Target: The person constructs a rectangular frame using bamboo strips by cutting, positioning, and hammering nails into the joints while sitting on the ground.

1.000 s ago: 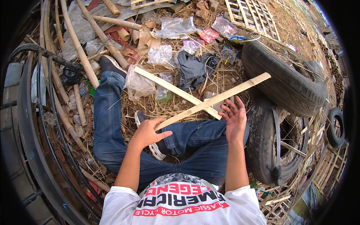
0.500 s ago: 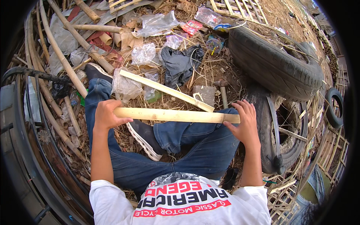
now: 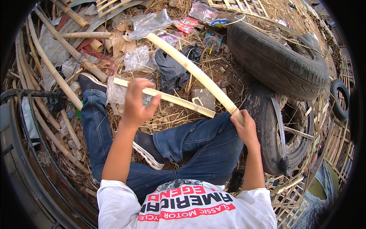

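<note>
- Seen from the head camera, the right hand (image 3: 246, 128) is closed around the lower end of a long pale split bamboo pole (image 3: 194, 70), which slants up and to the left from the hand, over the straw-covered ground.
- The left hand (image 3: 136, 101) is raised with its fingers loosely curled and the thumb apart; it sits over a thinner flat pale bamboo slat (image 3: 175, 100), and whether it actually grips the slat cannot be told.
- That slat runs from beside a crumpled clear plastic bag (image 3: 116, 95) on the left down to the right, ending near the pole just above the right hand.
- Below the hands, the person's legs in blue jeans (image 3: 194, 143) are folded, with a black shoe with a white sole (image 3: 146, 149) tucked under the right knee.
- A big worn black rubber tyre (image 3: 278, 61) lies at the right, leaning on a second one below it.
- Beyond the pole lie a dark crumpled cloth (image 3: 171, 70), clear plastic wrappers and round bamboo stalks (image 3: 57, 72) at the left.
</note>
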### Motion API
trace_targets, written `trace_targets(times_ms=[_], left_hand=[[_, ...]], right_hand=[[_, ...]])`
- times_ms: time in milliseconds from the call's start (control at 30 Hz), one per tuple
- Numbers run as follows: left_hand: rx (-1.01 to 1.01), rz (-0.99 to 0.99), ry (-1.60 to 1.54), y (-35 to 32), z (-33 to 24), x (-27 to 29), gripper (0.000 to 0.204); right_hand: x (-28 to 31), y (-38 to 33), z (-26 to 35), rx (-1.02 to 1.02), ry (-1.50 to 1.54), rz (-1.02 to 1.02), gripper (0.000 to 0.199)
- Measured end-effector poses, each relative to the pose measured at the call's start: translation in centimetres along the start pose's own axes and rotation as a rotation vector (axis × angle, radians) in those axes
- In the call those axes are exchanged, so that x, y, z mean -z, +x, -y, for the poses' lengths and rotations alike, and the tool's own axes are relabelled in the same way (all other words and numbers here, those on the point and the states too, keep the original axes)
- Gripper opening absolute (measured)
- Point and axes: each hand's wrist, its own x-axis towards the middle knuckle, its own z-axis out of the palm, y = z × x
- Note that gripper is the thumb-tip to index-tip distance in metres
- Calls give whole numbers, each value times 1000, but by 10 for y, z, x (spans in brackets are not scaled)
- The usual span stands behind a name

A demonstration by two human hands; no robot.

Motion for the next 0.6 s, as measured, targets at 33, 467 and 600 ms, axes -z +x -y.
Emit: trace_targets(times_ms=[33,467,600], left_hand=[[-51,185,80,-3,0,-25,49],[-201,828,293,-6,70,-116,34],[-243,612,221,-4,61,-101,35]], right_hand=[[-6,1,0,-21,-7,-28,37],[-19,13,0,-101,219,37,25],[-29,26,6,-157,449,152,26]])
